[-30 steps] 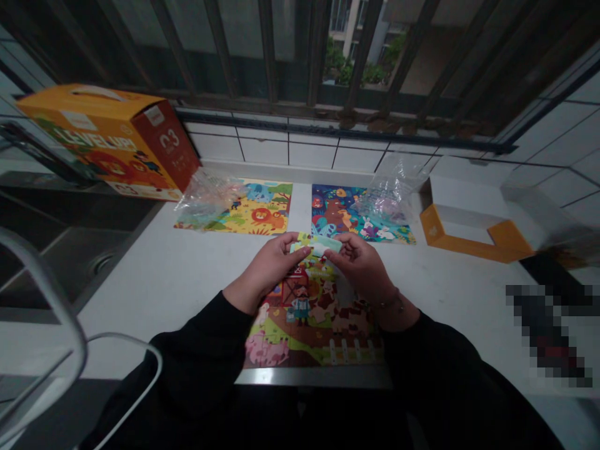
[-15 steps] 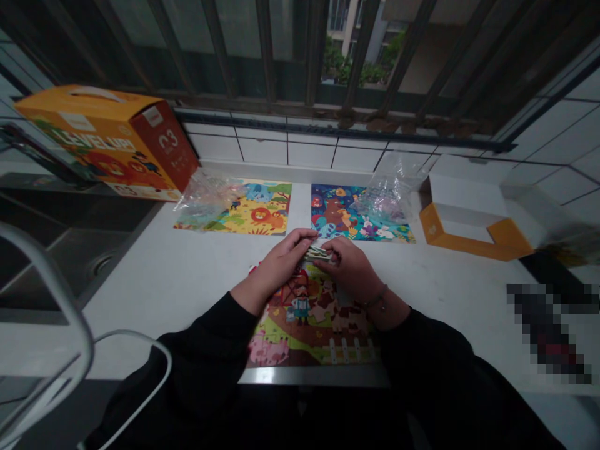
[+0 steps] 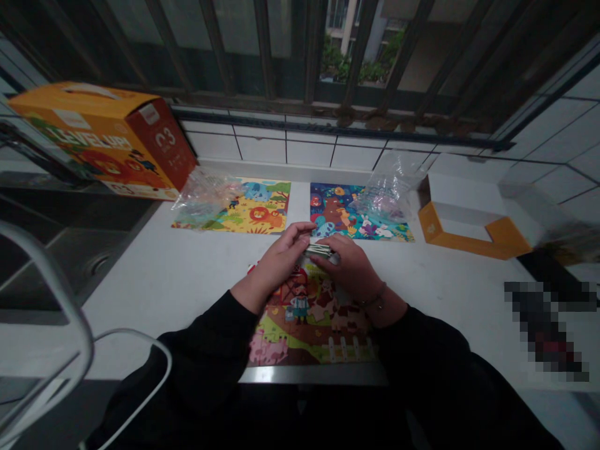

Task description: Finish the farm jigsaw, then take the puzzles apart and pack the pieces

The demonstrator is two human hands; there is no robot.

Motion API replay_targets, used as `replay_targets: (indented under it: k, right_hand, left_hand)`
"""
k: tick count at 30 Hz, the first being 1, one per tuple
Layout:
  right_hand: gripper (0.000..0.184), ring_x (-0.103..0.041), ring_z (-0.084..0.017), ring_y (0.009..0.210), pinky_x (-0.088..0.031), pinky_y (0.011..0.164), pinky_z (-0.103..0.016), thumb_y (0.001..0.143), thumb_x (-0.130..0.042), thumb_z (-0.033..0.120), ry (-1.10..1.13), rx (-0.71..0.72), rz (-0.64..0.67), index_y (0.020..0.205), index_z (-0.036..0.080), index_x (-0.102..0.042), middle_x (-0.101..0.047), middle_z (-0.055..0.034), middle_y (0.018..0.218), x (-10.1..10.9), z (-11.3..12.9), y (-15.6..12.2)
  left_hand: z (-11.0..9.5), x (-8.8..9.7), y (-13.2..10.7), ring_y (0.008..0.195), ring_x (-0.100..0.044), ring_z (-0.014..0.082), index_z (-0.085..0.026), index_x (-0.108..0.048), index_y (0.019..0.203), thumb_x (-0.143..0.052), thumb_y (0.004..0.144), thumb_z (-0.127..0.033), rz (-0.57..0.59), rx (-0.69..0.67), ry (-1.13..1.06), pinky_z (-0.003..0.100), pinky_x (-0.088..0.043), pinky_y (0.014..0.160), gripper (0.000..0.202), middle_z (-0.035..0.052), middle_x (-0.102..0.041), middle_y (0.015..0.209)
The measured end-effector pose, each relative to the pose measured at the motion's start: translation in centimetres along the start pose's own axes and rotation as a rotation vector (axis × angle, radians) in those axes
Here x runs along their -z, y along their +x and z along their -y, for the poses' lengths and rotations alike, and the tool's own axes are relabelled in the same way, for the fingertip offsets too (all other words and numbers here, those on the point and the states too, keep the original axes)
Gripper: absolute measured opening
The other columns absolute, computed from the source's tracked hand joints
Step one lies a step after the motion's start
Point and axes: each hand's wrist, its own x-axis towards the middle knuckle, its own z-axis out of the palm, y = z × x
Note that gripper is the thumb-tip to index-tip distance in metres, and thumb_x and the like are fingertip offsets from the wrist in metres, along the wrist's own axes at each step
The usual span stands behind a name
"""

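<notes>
- My left hand [image 3: 282, 255] and right hand [image 3: 352, 262] grip the stack of pieces [image 3: 319, 249] by its ends, fingers closed, probably to square it.
- I see it near the far edge of the farm puzzle [image 3: 304, 334].
- Bags [image 3: 204, 190] lie partly on the two boards [image 3: 269, 215], perhaps keeping sets apart.
- The box [image 3: 162, 144] reads "LEVELUP!" and "03"; I can't make out smaller print.
</notes>
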Motion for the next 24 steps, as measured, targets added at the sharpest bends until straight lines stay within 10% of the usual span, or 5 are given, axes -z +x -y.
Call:
replay_targets:
  k: [7,18,24]
  right_hand:
    - [0.033,-0.068,-0.031,0.122,-0.052,0.107,-0.048,0.103,-0.074,0.036,0.066,0.040,0.049,0.134,0.025,-0.067,-0.075,-0.0110,0.132,-0.8,-0.7,-0.3]
    - [0.021,-0.068,-0.030,0.113,-0.052,0.101,-0.042,0.105,-0.071,0.035,0.025,-0.010,0.077,0.120,0.022,-0.068,-0.076,-0.0103,0.121,-0.5,0.0,-0.1]
    - [0.033,-0.071,-0.029,0.105,-0.054,0.095,-0.041,0.100,-0.072,0.040,0.046,-0.208,-0.029,0.128,0.023,-0.068,-0.078,-0.0103,0.120,1.6,-0.9,-0.6]
  left_hand:
    - [1.9,-0.3,0.6,0.145,-0.060,0.0272,-0.027,-0.060,0.142,-0.063,0.101,-0.031,0.114,-0.062,0.028,0.051,-0.043,0.126,0.041,0.0109,-0.066,0.152]
    - [-0.3,-0.9,0.1,0.144,-0.062,0.0262,-0.023,-0.062,0.133,-0.056,0.107,-0.043,-0.037,-0.054,-0.286,0.049,-0.041,0.129,0.033,0.0130,-0.068,0.151]
    - [-2.4,1.9,-1.2,0.130,-0.067,0.0260,-0.022,-0.070,0.125,-0.061,0.104,-0.040,-0.252,-0.120,0.254,0.046,-0.049,0.120,0.029,0.0095,-0.075,0.135]
